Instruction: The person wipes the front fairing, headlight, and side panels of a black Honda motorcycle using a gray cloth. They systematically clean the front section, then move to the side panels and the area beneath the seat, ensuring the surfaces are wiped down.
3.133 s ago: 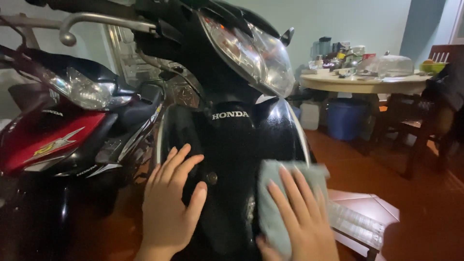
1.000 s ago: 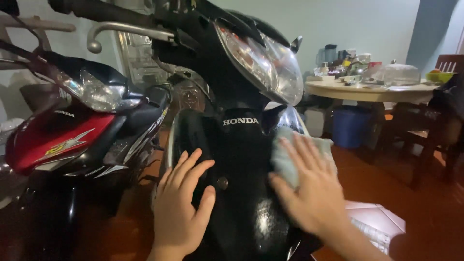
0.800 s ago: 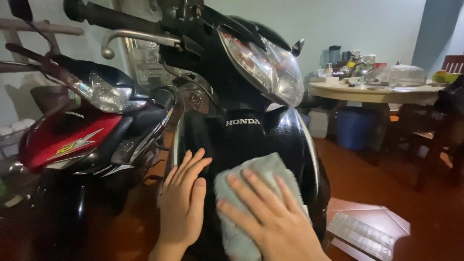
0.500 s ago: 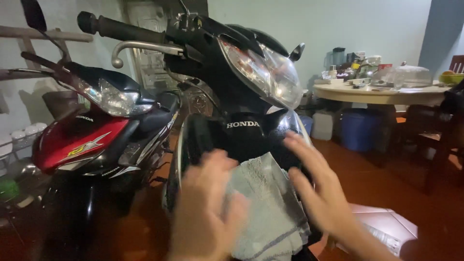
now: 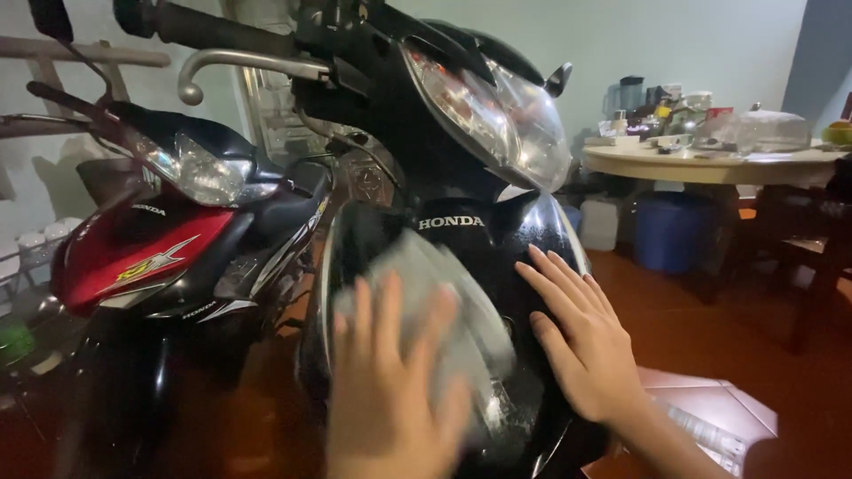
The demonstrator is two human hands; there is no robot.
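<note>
A black motorbike stands right in front of me, nose toward me. My left hand, blurred by motion, presses a pale grey cloth against the left side of the bike's glossy black front panel. My right hand lies flat on the right side of that panel, fingers apart and nothing in it. The headlight sits above both hands.
A red and black motorbike is parked close on the left, its handlebar and brake lever overhead. A round table with dishes, a blue bucket and a chair stand at the right. Flat cardboard lies on the reddish floor.
The cloth has passed from my right hand to my left. My left hand now wipes the panel's left side, and my right hand has come to rest flat on the right side.
</note>
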